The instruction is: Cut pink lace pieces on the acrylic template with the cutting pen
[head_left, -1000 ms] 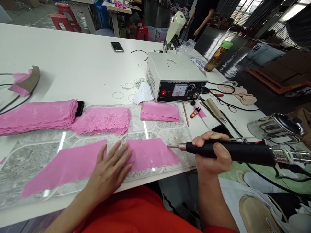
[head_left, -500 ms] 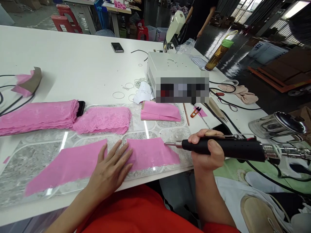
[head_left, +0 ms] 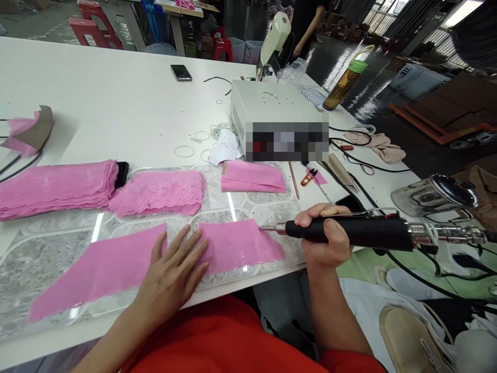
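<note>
My left hand (head_left: 174, 267) lies flat with its fingers spread across the adjoining ends of two pink fabric pieces. The longer left piece (head_left: 104, 269) tapers to a point at the lower left; the right piece (head_left: 233, 246) has a slanted right edge. In my right hand (head_left: 326, 235) is a black corded hand tool (head_left: 368, 233) with a slim metal tip. That tip touches, or nearly touches, the upper part of the slanted edge. Under the fabric lies a clear, stone-patterned mat (head_left: 62, 246).
Behind the mat sit stacked pink fabric (head_left: 58, 184), pink lace (head_left: 166, 191) and folded pink pieces (head_left: 254, 177). Farther back are a grey box (head_left: 272, 98), orange thread snips (head_left: 309, 177) and a phone (head_left: 180, 72). A glass mug (head_left: 421, 197) and cables lie right. Someone (head_left: 306, 26) stands beyond the table.
The whole view has shifted slightly to the left. My hands, the tool tip and the fabric pieces keep nearly the same places relative to one another.
</note>
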A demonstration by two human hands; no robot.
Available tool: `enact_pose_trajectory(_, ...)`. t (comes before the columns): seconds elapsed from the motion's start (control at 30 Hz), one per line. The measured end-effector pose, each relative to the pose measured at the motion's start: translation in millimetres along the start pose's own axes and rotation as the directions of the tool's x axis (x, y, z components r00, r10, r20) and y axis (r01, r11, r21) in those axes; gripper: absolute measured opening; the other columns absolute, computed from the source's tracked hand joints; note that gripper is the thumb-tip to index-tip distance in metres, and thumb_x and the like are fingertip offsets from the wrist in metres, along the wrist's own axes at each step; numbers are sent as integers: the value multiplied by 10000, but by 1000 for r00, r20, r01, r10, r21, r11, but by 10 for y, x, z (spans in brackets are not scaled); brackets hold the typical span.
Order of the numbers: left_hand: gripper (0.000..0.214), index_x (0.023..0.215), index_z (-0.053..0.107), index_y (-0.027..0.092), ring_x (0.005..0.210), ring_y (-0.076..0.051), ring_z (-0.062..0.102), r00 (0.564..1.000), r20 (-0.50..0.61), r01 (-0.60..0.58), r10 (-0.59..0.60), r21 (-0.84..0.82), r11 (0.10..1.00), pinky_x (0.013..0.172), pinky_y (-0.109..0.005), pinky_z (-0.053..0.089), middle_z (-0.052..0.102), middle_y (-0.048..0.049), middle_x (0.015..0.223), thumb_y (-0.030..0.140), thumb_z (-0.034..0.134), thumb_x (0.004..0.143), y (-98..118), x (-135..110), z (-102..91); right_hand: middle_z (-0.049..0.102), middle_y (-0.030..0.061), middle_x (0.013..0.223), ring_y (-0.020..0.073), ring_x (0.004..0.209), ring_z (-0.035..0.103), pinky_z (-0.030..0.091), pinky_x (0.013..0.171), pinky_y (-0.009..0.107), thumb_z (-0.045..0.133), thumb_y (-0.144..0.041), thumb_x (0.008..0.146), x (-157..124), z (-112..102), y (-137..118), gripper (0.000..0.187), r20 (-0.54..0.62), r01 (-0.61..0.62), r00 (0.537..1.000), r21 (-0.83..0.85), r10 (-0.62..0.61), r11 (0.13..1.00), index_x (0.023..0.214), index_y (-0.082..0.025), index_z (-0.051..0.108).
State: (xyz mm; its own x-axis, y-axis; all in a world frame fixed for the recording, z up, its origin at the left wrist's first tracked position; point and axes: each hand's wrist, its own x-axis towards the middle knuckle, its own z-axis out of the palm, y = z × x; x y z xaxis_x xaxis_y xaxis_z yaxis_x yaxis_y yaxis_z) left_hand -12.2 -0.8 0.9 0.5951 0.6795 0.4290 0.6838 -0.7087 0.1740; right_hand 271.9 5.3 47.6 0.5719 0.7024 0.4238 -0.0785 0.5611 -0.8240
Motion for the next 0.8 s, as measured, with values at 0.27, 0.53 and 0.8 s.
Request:
enact_pose_trajectory(0.27,383,1312,518,179,1343,-324,425,998,17,-68,67,80,995,1134,-563,221,579,-124,1337,237,506,934,-45,-1,2,544,-20,662,101,453,502,466,423,294,583,-298,657,5,-114,-120,118,-45,3,999,-11,-4,1000,731,-206,570)
enact_pose_trajectory(0.53,422,1355,491,203,1362,-315,401,997,4,-74,74,69,995,1146,-555,211,567,-117,1351,241,503,935,-45,10,-12,549,-20,688,98,462,512,474,423,292,602,-305,683,-43,-179,-132,130,0,8,1000,-4,-8,1000,755,-201,574)
enact_pose_trajectory(0.8,408,1337,499,173,1359,-332,399,996,1,-94,94,86,992,1143,-569,212,563,-136,1352,228,500,933,-58,-4,5,568,-15,681,105,467,535,483,432,289,583,-248,682,-31,-180,-145,84,2,9,1000,31,-9,999,745,-193,592)
